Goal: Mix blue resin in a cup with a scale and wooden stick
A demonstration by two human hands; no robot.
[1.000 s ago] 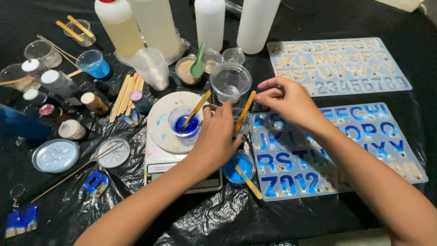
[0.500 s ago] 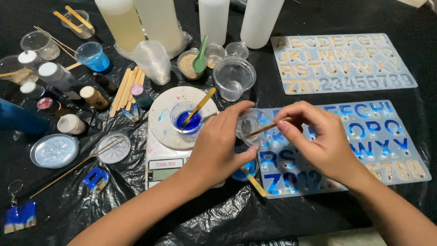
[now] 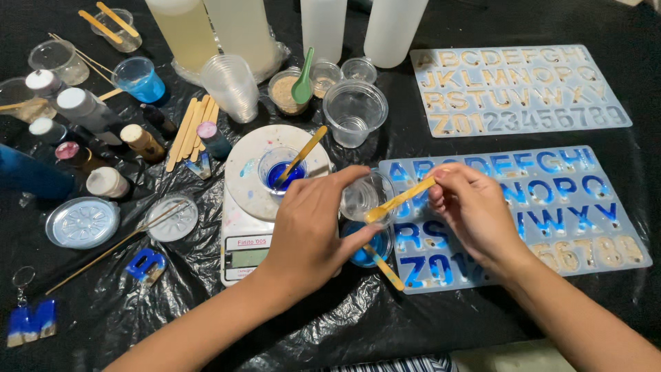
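Note:
My left hand [image 3: 313, 224] grips a small clear plastic cup [image 3: 368, 194], tilted over the near silicone letter mould [image 3: 551, 207]. My right hand [image 3: 471, 210] pinches a wooden stick [image 3: 399, 200] whose tip reaches into that cup. Just below the cup stands another small cup of blue resin [image 3: 365, 249] with a second stick [image 3: 384, 267] in it. The near mould has blue filling in many of its letters. A cup of dark blue resin with a stick [image 3: 282, 172] rests on a round white plate on the small scale [image 3: 242, 241].
A second letter mould [image 3: 516, 93] lies farther back. Tall bottles [image 3: 186, 31], stacked clear cups [image 3: 231, 86], an empty cup [image 3: 354, 110], a cup with a green spoon [image 3: 292, 89], pigment bottles [image 3: 82, 114], spare sticks [image 3: 191, 127], round lids [image 3: 82, 222] and blue keychain letters [image 3: 31, 324] crowd the black sheet.
My right hand picked up a stick and moved down over the near mould. My left hand lifted the clear cup, and the stick now works inside it.

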